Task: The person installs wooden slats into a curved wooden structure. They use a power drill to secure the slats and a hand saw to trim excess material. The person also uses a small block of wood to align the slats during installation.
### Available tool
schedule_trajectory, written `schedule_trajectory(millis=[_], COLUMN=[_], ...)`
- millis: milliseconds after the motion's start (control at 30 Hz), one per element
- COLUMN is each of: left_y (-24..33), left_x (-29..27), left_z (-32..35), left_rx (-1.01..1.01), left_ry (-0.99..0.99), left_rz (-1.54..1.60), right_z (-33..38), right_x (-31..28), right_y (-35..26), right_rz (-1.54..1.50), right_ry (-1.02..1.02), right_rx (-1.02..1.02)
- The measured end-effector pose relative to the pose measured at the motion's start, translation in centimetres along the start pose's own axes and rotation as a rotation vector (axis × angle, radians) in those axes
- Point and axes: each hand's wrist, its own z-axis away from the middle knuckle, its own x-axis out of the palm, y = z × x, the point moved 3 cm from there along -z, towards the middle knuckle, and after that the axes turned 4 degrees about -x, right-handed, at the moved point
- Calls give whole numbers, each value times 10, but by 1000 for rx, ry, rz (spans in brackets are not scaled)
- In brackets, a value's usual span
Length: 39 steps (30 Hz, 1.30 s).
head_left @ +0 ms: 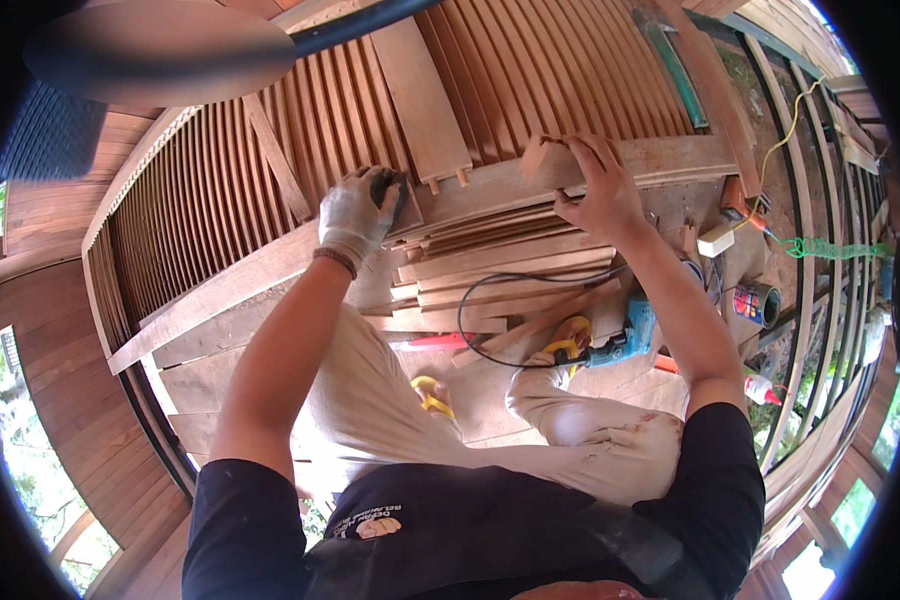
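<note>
My left hand [358, 212], in a white glove with dark patches at the fingers, is curled closed at the near rail [470, 203] of a slatted wooden panel [315, 110]. Whatever lies inside those fingers is hidden. My bare right hand [602, 185] grips a flat brown piece with angular edges [548, 165] over the same rail, further right. Its kind is not clear. Between the hands, a wide board [420, 95] with two pegs at its near end lies across the slats.
Loose wooden strips [510, 270] are stacked below the rail. A teal power tool [630, 335] with a black cable lies near my feet. To the right are a can [757, 304], a white-and-red bottle [760, 388], a green coiled hose [835, 248] and a yellow cord [792, 135].
</note>
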Motion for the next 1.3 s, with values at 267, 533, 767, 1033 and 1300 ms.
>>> schedule_trajectory(millis=[267, 533, 767, 1033, 1300], left_y=[-1, -5, 3, -1, 3], left_x=[-2, -3, -13, -4, -14], left_z=[-2, -4, -2, -3, -4], left_rx=[-1, -44, -20, 10, -30], left_ry=[8, -102, -71, -8, -119], left_rz=[22, -21, 40, 50, 38], right_z=[2, -8, 1, -2, -29], right_x=[6, 30, 49, 45, 14], right_y=[-30, -54, -39, -34, -47], right_rz=[-209, 9, -71, -59, -97], right_ry=[130, 200, 187, 189, -147], right_rx=[-443, -668, -623, -598, -401])
